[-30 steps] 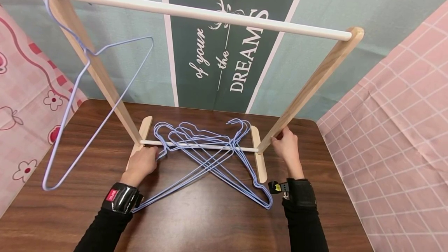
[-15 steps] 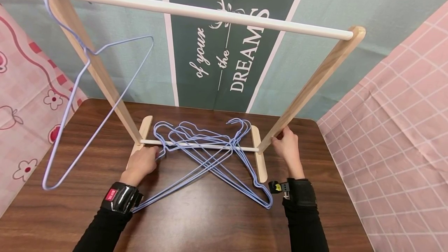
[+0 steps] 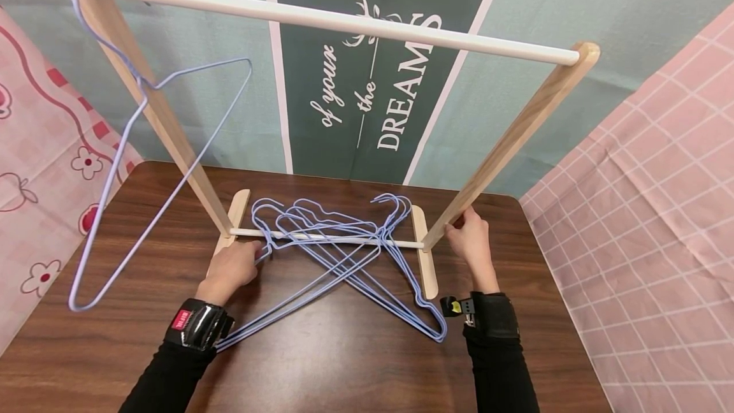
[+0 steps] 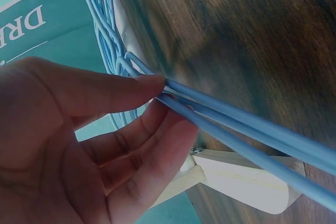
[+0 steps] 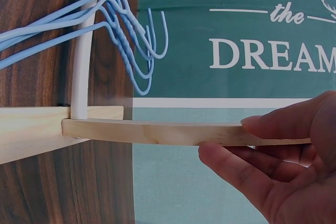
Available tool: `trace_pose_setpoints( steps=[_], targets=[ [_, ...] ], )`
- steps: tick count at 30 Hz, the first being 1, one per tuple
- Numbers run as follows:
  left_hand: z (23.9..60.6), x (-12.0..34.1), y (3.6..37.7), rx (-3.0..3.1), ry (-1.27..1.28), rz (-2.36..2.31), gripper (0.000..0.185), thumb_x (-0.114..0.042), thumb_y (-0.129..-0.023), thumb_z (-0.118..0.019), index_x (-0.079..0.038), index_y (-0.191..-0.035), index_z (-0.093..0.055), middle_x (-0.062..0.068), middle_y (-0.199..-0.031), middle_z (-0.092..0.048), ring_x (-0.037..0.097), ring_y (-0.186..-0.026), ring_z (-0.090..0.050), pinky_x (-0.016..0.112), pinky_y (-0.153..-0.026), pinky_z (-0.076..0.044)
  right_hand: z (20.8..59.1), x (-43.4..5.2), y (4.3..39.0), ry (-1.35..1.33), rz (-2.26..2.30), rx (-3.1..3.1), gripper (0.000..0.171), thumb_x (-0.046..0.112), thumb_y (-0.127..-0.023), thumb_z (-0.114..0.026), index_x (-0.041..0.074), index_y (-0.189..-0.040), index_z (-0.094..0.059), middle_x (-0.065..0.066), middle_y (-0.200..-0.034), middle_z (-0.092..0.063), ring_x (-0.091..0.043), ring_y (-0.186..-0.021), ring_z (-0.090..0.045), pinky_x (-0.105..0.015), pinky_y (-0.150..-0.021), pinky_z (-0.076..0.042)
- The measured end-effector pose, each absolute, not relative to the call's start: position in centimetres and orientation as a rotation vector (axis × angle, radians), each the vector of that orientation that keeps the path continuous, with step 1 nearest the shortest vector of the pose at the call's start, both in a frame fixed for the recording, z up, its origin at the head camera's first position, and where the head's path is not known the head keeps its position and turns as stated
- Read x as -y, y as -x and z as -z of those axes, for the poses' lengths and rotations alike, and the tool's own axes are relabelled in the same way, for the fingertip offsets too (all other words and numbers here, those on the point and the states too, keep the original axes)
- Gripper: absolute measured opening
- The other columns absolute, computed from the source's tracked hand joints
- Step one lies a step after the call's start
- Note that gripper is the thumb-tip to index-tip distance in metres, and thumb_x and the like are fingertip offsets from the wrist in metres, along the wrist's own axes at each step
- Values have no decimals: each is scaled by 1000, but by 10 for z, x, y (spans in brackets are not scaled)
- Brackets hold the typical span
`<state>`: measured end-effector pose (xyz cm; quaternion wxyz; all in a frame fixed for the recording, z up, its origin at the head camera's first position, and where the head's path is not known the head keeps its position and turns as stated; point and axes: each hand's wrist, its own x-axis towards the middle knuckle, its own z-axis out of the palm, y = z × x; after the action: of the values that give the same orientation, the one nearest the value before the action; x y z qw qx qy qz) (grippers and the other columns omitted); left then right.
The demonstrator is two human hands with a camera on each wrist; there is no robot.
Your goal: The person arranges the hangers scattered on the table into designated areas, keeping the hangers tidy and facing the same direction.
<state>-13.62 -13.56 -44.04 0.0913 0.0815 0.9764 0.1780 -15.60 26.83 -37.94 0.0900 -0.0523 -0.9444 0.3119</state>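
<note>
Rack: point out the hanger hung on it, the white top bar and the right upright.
Hung hanger [image 3: 141, 84]: head view, on its neck below the hook.
White top bar [image 3: 335, 20]: head view, mid-length.
Right upright [image 5: 157, 132]: right wrist view, lower stretch above the foot.

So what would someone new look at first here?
Probably the one blue hanger hooked at the left end of the white top bar. Below, a tangle of blue hangers lies across the lower bar. The left hand pinches part of it; the right hand grips the right wooden post.
</note>
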Motion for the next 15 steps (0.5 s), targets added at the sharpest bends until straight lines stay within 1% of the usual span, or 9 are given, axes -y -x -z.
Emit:
trace_pose_setpoints(
  steps=[9, 15],
  targets=[
    [438, 135, 136, -2886, -227, -532, 17, 0, -66, -59, -13, -67, -48, 8, -67, -54, 28, -59, -51, 42, -49, -39, 380, -268, 158, 158, -939, 2815, 27, 1, -83, -56, -9, -107, -51, -26, -85, -58, -35, -69, -57, -33, -50, -40],
    [437, 135, 133, -2891, -224, -532, 17, 0, -67, -60, -13, -67, -49, 7, -66, -53, 28, -59, -51, 42, -49, -39, 380, -269, 157, 156, -934, 2813, 27, 1, -83, -56, -9, -107, -51, -25, -84, -58, -35, -68, -56, -33, -50, -40]
  ],
)
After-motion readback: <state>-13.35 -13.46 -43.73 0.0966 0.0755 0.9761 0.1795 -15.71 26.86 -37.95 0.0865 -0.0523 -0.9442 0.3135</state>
